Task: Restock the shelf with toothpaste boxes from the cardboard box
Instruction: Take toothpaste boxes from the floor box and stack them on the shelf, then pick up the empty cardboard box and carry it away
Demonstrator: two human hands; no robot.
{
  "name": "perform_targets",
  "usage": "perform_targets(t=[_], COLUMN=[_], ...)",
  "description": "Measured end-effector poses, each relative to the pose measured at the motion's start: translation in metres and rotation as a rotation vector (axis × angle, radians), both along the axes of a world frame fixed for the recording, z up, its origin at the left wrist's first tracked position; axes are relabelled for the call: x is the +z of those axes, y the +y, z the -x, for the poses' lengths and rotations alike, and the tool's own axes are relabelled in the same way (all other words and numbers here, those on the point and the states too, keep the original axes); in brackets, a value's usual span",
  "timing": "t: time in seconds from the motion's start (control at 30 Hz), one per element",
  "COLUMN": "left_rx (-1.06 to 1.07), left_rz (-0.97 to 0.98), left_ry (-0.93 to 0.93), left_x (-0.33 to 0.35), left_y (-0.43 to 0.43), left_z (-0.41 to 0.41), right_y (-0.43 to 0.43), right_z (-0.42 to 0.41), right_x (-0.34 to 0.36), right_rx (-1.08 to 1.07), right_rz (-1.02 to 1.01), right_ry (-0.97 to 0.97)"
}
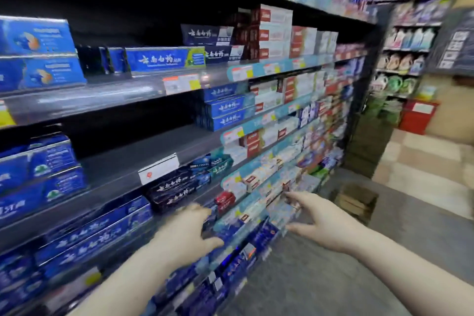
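A tall dark shelf unit (pixel 143 100) runs from the left into the distance, stocked with blue, dark and red-and-white toothpaste boxes (pixel 164 59). Bare gaps show on the middle shelves. My left hand (pixel 189 231) is stretched out in front of a low shelf, fingers spread, holding nothing. My right hand (pixel 320 218) is also out with fingers and thumb apart, empty, near the shelf's front edge. An open cardboard box (pixel 356 200) sits on the floor beyond my right hand, by the shelf's base. The whole view is motion-blurred.
A grey aisle floor (pixel 333 277) lies to the right of the shelf. More shelving with bottles and packs (pixel 407 41) stands at the far right, with a red bin (pixel 418 117) below it.
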State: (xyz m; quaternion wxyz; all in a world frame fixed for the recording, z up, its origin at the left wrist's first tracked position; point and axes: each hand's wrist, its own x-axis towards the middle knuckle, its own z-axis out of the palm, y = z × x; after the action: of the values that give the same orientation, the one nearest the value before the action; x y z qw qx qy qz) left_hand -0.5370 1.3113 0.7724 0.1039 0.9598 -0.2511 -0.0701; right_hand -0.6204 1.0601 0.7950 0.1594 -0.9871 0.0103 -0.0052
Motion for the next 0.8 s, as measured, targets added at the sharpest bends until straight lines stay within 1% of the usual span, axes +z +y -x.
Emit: perform_targets(t=[0.1,0.17,0.23,0.33,0.47,0.67,0.8], left_rx=[-0.058,-0.106,-0.131,-0.217,-0.324,-0.379,-0.411], left_rz=[-0.067,-0.115,-0.125,-0.150,-0.208,-0.289,-0.307], left_ry=[0.032,0.075,0.107,0.138,0.142,0.162,0.175], left_x=[-0.015,-0.027,-0.036,-0.052,-0.066,-0.097,-0.119], left_y=[-0.066,-0.129,-0.152,-0.226,-0.303,-0.389,-0.452], left_z=[0.026,0.046,0.055,0.077,0.096,0.093,0.070], right_y=[-0.065,-0.118,-0.138,-0.196,-0.264,-0.347,-0.409], right_z=[0.044,0.082,0.094,0.136,0.179,0.211,0.204], right_x=[-0.023,-0.037,-0.048,-0.058,-0.074,-0.091,-0.103], right_rx=[-0.119,-0.204,-0.230,-0.337,-0.439,-0.583,-0.638], right_rz=[0.024,0.029,0.026,0.030,0.064,0.039,0.068], right_ry=[0.100,0.142,0.171,0.247,0.285,0.336,0.340])
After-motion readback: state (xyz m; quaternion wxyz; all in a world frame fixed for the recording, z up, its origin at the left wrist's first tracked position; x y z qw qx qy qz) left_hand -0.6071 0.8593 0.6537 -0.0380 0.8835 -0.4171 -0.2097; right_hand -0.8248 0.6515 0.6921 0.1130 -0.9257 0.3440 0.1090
